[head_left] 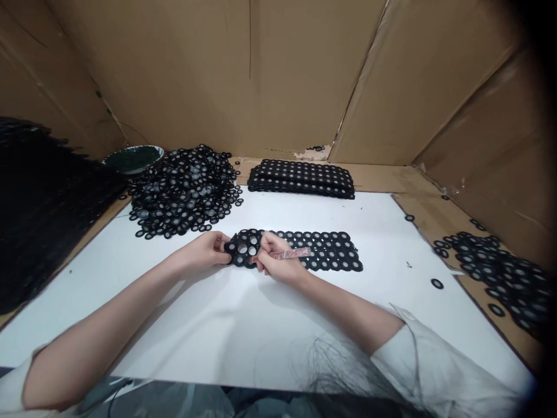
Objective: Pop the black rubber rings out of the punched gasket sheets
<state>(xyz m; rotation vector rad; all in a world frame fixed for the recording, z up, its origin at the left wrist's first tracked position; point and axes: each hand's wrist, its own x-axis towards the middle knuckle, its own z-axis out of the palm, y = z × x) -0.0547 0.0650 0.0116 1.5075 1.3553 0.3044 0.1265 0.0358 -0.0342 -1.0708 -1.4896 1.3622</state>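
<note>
A sheet of joined black rings [333,251] with pale centres lies in front of me on the white board. My left hand [209,249] pinches its left end, thumb in front and fingers behind. Some rings near that end show wide open holes. Over the sheet, just right of those holes, my right hand [278,258] is closed round a slim tool with a clear, red-lettered handle [299,253]. The tool's tip is close to the rings; whether it touches them I cannot tell.
A heap of loose black rings [183,194] lies at the back left, beside a bowl with dark green contents [133,158]. Stacked ring sheets [302,179] lie at the back. More rings [500,273] are at the right. Cardboard walls [287,75] surround the white board [209,342].
</note>
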